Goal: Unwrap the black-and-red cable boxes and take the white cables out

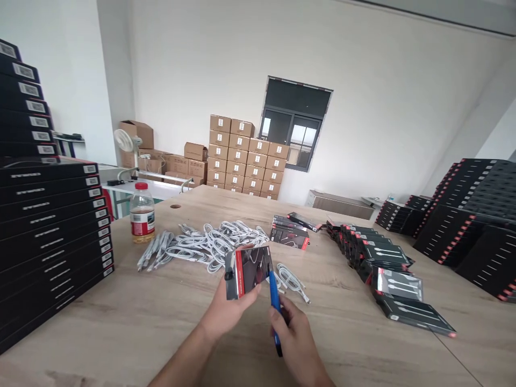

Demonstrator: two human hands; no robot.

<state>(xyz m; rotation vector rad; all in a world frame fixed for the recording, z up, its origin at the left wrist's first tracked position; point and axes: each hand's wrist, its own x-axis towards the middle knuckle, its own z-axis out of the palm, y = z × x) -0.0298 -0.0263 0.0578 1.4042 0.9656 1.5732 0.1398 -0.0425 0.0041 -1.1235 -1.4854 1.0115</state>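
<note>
Black-and-red retail box [248, 271] at lower centre of frame, raised above the table [363, 344], gripped in left hand [229, 309], left fingers [245, 296] clamped along its underside. Right hand [292, 344] just beside it, right fingers [278, 317] clenched around a blue stick-shaped tool [274, 301], exact kind unclear, upper end at the box's lower corner. Small coil of white cable [290, 280] right under and beside the box. Large heap of loose white cables [209, 242] at centre, plenty unboxed. Closed boxes already in a slanted row [387, 258] at right, more in tall stacks [471, 226] at far right and black stacks [52, 226] at left. Plastic bottle [142, 214] beside the heap. Cardboard cartons [242, 156] against the far wall.
</note>
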